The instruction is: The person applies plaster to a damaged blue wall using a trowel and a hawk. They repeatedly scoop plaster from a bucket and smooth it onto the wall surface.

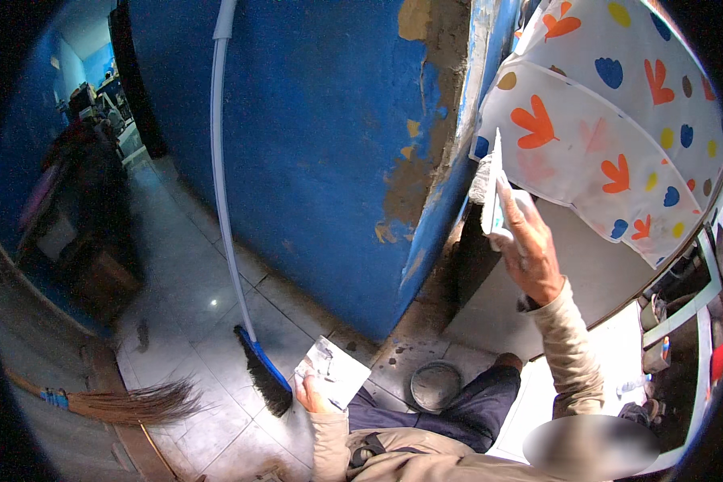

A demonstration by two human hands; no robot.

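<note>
My right hand [530, 253] is raised by the peeling wall corner, its fingers closed round a plastering trowel [496, 189]. The trowel's flat white blade is seen nearly edge-on, and a lump of grey plaster [480, 178] clings to its left face. Low in front of me, my left hand [313, 396] grips a white square board [341, 375] by its left side. Grey smears mark the board's top. A blue wall [321, 161] stands ahead, with bare, patchy plaster [426, 112] along its right edge.
A round basin [435, 386] with grey residue sits on the floor near my legs. A blue broom [263, 365] leans on the wall; a straw broom [132, 402] lies at left. Patterned cloth [570, 145] hangs at right, above a grey panel [530, 281]. A white rack [691, 309] stands far right.
</note>
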